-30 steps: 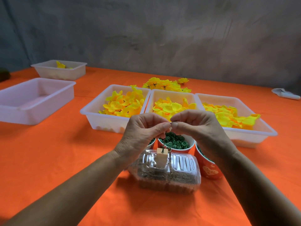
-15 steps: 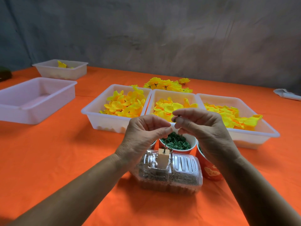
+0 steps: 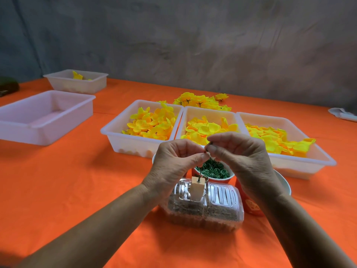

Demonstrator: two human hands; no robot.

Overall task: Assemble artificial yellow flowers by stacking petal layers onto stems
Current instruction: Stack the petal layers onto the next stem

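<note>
My left hand (image 3: 173,163) pinches the top of a thin dark stem (image 3: 201,171) that stands in a small pale block (image 3: 197,188) on a clear plastic box (image 3: 202,209). Just right of it, my right hand (image 3: 241,159) pinches a tiny dark piece (image 3: 209,145) between thumb and forefinger, above the stem's tip. Behind my hands a red cup of green rings (image 3: 214,171) stands. Three white trays hold yellow petal layers: left (image 3: 152,124), middle (image 3: 206,128), right (image 3: 280,140).
Finished yellow flowers (image 3: 199,100) lie behind the trays. An empty white tray (image 3: 44,115) and a smaller one (image 3: 77,80) with a few petals sit at the left. Another red cup (image 3: 251,204) stands under my right wrist. A white object (image 3: 343,115) lies far right.
My right hand has drawn slightly up and right from my left hand's fingertips, with the tiny dark piece now visible in its pinch. My left hand stays on the stem.
</note>
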